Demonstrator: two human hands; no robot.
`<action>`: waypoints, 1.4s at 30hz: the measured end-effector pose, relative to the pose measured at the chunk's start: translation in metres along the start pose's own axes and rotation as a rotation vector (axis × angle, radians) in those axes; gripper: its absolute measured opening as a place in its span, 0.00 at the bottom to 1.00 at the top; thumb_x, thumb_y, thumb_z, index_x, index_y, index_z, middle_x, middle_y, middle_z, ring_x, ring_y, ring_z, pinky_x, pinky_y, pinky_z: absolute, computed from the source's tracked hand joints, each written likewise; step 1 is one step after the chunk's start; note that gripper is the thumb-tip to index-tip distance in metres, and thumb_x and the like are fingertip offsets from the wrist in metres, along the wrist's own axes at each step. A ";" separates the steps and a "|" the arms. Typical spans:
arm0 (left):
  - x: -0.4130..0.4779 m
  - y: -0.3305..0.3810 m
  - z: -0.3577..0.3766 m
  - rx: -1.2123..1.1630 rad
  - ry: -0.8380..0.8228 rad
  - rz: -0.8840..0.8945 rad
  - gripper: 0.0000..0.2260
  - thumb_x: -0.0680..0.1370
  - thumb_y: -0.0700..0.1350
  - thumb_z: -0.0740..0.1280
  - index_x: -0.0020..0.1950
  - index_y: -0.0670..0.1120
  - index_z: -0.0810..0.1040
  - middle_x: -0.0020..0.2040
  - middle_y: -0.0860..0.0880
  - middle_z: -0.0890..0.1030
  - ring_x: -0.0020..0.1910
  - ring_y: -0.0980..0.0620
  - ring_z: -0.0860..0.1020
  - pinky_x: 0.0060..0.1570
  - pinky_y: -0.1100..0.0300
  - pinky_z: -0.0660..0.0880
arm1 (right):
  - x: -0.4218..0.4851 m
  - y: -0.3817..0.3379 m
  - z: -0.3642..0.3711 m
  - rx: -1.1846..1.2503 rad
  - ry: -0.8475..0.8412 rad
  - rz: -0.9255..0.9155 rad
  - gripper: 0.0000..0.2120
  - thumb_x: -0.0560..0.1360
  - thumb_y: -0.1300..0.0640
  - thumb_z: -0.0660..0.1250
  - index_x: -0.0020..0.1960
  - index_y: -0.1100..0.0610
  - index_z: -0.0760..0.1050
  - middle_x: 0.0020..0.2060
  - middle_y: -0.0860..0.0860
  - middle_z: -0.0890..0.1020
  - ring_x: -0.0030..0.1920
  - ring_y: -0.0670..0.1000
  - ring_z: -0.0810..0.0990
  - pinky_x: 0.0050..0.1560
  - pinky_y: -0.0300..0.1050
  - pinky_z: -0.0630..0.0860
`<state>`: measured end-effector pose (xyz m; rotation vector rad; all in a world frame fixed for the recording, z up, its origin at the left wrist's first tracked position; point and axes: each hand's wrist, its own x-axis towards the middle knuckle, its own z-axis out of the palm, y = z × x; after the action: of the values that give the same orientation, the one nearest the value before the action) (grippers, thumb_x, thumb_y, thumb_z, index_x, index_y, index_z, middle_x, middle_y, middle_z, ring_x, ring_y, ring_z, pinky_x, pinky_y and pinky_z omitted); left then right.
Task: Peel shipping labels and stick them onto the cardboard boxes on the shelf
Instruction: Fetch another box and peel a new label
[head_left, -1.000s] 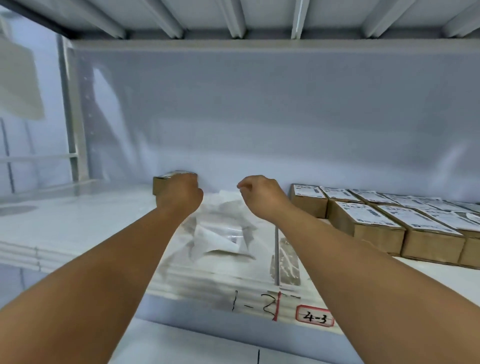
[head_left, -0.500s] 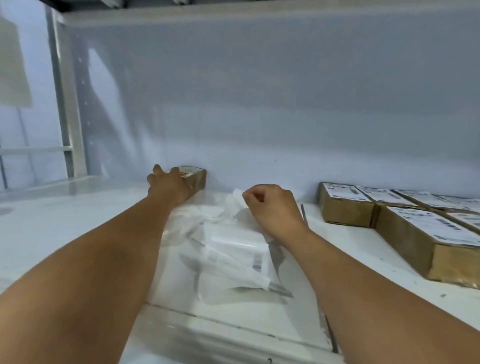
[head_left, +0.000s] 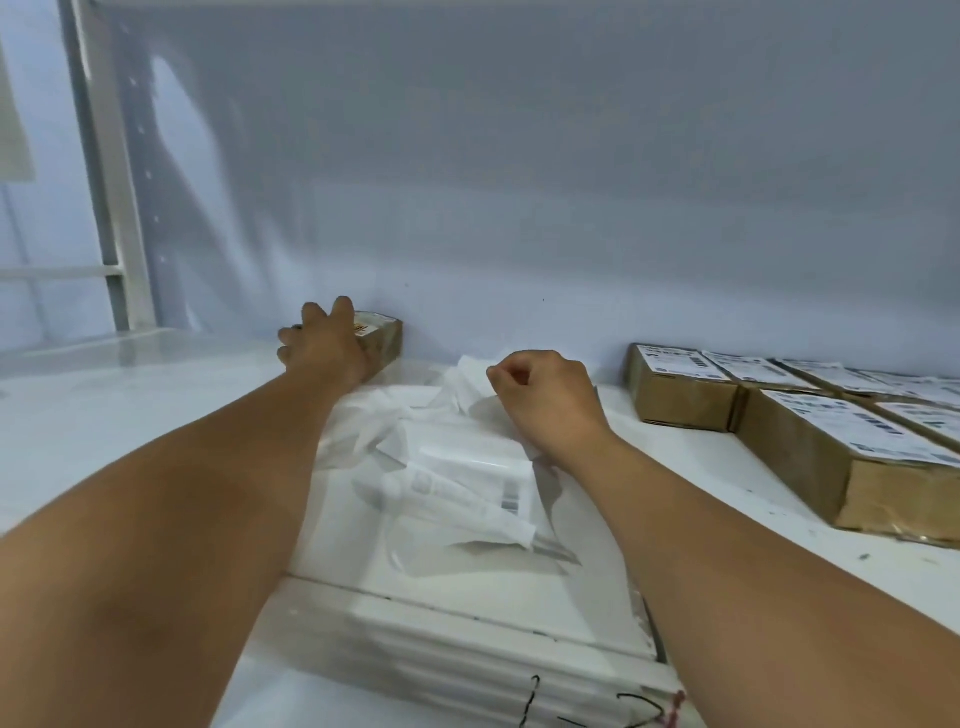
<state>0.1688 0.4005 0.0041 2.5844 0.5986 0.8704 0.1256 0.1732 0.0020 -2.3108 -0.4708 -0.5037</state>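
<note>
Spotted one box (head_left: 382, 340) just behind the paper pile (head_left: 457, 467), left grip (head_left: 324, 345) spread flat on top. Right grip (head_left: 545, 395) curled tight over the pile, nothing visible inside. Counted at least four labelled boxes (head_left: 685, 400) right of it.

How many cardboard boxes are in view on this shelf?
6: lone box at the left hand; back row of three at right; front pair before it. More may lie past the right edge.

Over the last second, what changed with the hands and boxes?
The left hand uncurled from a fist and now lies spread over the small box. The right hand stays curled above the crumpled backing paper; the labelled boxes are unmoved.
</note>
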 end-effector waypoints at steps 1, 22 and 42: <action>0.000 -0.001 -0.001 -0.003 0.042 0.032 0.21 0.75 0.50 0.66 0.65 0.47 0.66 0.62 0.40 0.66 0.59 0.34 0.66 0.57 0.46 0.67 | 0.001 0.001 0.000 0.008 0.005 0.002 0.12 0.77 0.50 0.60 0.46 0.52 0.80 0.42 0.48 0.82 0.45 0.50 0.77 0.41 0.40 0.68; -0.136 0.107 -0.087 -0.473 0.196 0.501 0.29 0.70 0.49 0.75 0.68 0.50 0.69 0.75 0.43 0.50 0.72 0.44 0.58 0.67 0.54 0.66 | -0.047 -0.024 -0.077 0.985 -0.030 0.221 0.28 0.73 0.37 0.63 0.70 0.44 0.64 0.56 0.53 0.79 0.53 0.53 0.81 0.49 0.48 0.81; -0.247 0.088 -0.094 -0.275 0.129 0.734 0.14 0.73 0.37 0.63 0.56 0.45 0.79 0.54 0.46 0.78 0.54 0.44 0.75 0.52 0.55 0.71 | -0.152 0.031 -0.140 0.388 0.225 0.427 0.25 0.80 0.44 0.57 0.75 0.51 0.60 0.70 0.52 0.70 0.68 0.58 0.69 0.62 0.51 0.68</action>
<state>-0.0446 0.2214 -0.0064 2.4962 -0.4605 1.2307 -0.0206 0.0243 0.0051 -1.8783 0.0388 -0.4110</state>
